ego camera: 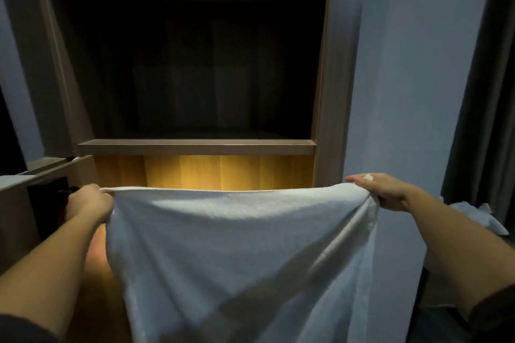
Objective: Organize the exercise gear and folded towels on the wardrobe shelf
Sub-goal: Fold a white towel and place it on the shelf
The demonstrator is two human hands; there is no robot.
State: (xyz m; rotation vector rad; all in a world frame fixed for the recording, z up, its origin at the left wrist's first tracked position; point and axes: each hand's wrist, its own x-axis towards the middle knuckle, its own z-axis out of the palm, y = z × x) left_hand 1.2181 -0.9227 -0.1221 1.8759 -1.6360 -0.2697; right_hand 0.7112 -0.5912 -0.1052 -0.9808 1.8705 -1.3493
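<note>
A white towel (237, 245) hangs spread out in front of me, held up by its two top corners. My left hand (89, 205) grips the left corner and my right hand (384, 192) pinches the right corner. The towel's top edge runs level between them and its body drapes down out of the frame. Behind it stands the wardrobe, with a wooden shelf (198, 146) just above the towel's edge. The dark compartment over that shelf shows nothing inside. A lit compartment (223, 171) glows warm yellow below the shelf. No exercise gear shows.
A pale wall (412, 78) flanks the wardrobe on the right, with a dark curtain (485, 92) beyond it. More white cloth (476, 217) lies low at the right. An open drawer (41, 172) juts out at the left, with a dark object under it.
</note>
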